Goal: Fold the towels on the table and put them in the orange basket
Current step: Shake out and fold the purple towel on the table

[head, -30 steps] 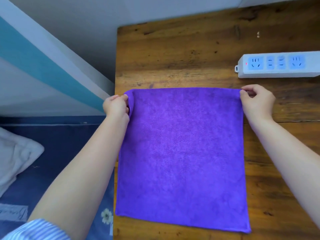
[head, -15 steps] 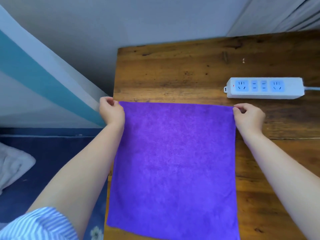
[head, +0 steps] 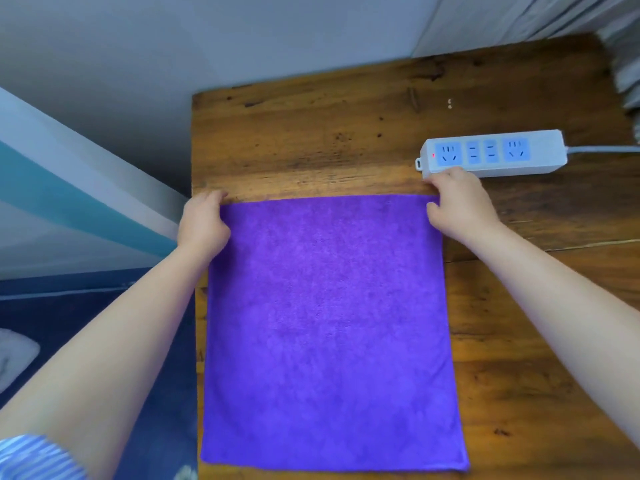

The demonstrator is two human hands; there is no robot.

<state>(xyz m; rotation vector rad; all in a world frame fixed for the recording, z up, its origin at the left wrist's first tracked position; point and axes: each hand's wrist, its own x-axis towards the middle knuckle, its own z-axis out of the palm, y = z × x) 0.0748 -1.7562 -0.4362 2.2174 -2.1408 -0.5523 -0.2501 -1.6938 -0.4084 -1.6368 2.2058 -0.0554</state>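
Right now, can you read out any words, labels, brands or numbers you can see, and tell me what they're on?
None can be read.
Power strip: only blue socket faces and a small red light, no legible print.
Purple towel: no tag or label visible.
Wooden table: bare wood grain, no markings.

fuzzy cloth towel (head: 329, 327), rough wooden table (head: 311, 140)

One view only: head-worn wide-angle camera, looking forward and steeply down from above the near edge of the table (head: 311, 140). Close range, at arm's length. Both forearms enter from 7 and 5 o'clock. Table fills centre and right; its far edge meets the wall toward 12 o'clock. Floor lies beyond the table's left edge, toward 8 o'clock.
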